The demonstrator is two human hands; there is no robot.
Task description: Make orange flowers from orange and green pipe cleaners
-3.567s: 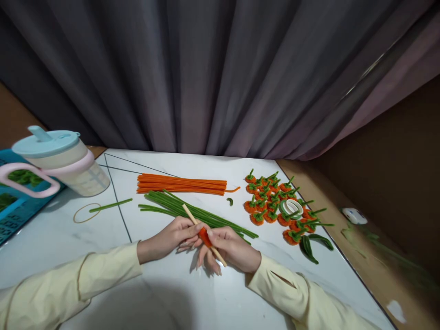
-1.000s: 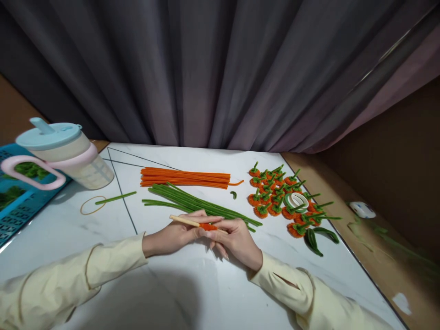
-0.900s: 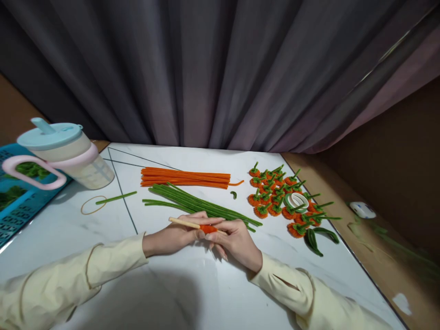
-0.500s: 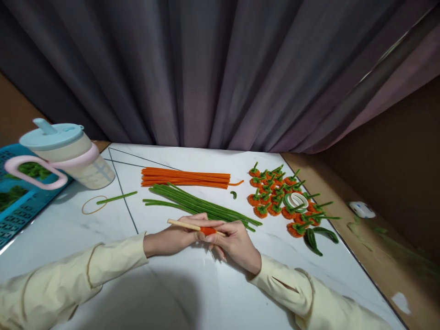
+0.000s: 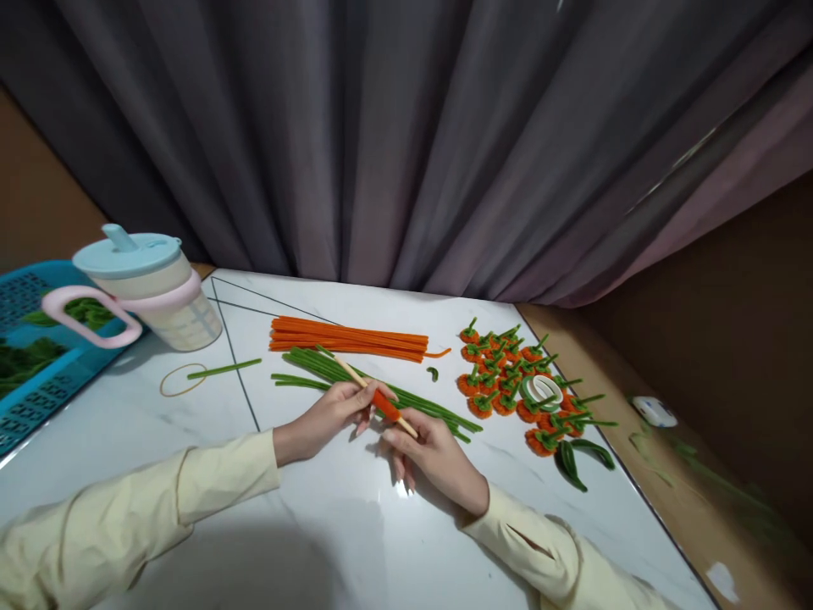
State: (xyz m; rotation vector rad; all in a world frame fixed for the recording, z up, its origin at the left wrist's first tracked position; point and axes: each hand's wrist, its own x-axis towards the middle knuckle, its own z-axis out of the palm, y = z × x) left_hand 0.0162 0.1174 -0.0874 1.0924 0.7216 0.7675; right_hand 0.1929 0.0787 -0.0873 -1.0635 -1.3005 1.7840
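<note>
A thin wooden stick (image 5: pixel 351 371) slants between my hands, with an orange pipe cleaner (image 5: pixel 386 405) coiled tightly round its middle. My left hand (image 5: pixel 346 411) pinches the stick just above the coil. Near the stick's lower end, my right hand (image 5: pixel 432 449) has its fingers closed at the coil's other edge. Just beyond my hands lies a bundle of green pipe cleaners (image 5: pixel 406 398), and behind it a bundle of orange pipe cleaners (image 5: pixel 349 337).
Several orange-and-green pipe-cleaner pumpkins (image 5: pixel 479 405) sit at right, with a white tape roll (image 5: pixel 544 391) on them. Green pipe-cleaner leaves (image 5: pixel 570 466) lie nearby. At left stand a lidded tumbler (image 5: pixel 184 318) and a blue basket (image 5: pixel 95 373). A rubber band (image 5: pixel 166 391) lies on the table.
The stick has turned from nearly level to a steeper slant. My hands have moved slightly apart, showing more of the orange coil. The view has shifted a little.
</note>
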